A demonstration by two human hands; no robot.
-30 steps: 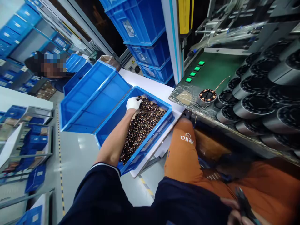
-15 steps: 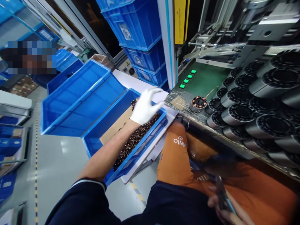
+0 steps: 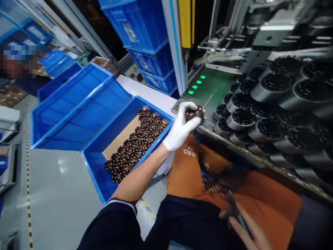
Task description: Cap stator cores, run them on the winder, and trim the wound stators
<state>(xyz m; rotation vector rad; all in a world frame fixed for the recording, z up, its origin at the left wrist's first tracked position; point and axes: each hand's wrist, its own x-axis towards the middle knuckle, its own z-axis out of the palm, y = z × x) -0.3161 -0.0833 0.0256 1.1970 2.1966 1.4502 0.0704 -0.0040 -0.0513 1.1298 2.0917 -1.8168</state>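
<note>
My left hand (image 3: pixel 182 126), in a white glove, is closed round a dark ring-shaped coil part (image 3: pixel 196 111) with copper windings. A loose copper wire (image 3: pixel 209 98) sticks up from this part, at the front edge of the green machine bed (image 3: pixel 218 81). Low on the right, over my lap, my bare right hand (image 3: pixel 241 222) holds a dark hand tool (image 3: pixel 234 205) with a teal handle. Left of my arm, an open blue crate (image 3: pixel 93 170) holds several similar copper-wound parts (image 3: pixel 140 135) on cardboard.
Several metal cylinders (image 3: pixel 264 130) crowd the bench on the right. Beside my left glove are green lit buttons (image 3: pixel 195 87). Stacked blue crates (image 3: pixel 148 27) stand behind the white table (image 3: pixel 132 86). A person (image 3: pixel 19 64) is at the far left.
My left hand has moved right from above the crate and closed round the coil part on the bench edge. My right hand still holds the tool. The view has shifted slightly.
</note>
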